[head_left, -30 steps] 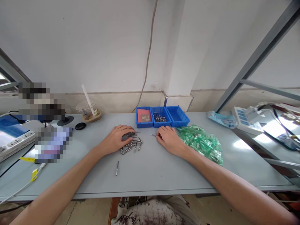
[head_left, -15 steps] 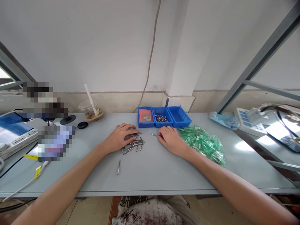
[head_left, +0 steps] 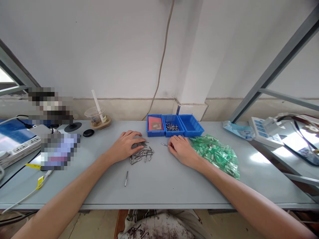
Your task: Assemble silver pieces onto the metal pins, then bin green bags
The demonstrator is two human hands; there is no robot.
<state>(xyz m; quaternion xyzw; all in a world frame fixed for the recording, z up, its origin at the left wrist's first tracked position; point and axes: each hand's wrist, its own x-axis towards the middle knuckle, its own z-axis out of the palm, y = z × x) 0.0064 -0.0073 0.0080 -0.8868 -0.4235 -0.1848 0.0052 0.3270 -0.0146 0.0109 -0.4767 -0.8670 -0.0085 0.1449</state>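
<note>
My left hand (head_left: 126,145) rests at the left side of a loose pile of thin metal pins (head_left: 143,154), its fingers apart and curved over the upper pins. To the right, my right hand (head_left: 182,149) lies on the table with its fingers closed round one metal pin (head_left: 163,144), whose tip sticks out to the left. A single pin (head_left: 126,178) lies apart, nearer the front edge. Behind the hands stand three blue bins: the left one (head_left: 155,133) holds a red sheet, the middle one (head_left: 171,134) holds many small metal parts, the right one (head_left: 191,125) looks empty.
Green plastic bags (head_left: 216,153) lie beside my right forearm. At the left are a power strip (head_left: 27,146), cables, a black round object (head_left: 88,133) and a clear cup (head_left: 96,114). A blue packet (head_left: 238,130) and a white device (head_left: 265,132) lie at the right.
My left hand has shifted very slightly left at the pile. My right hand keeps its place with the pin. The view has moved a little.
</note>
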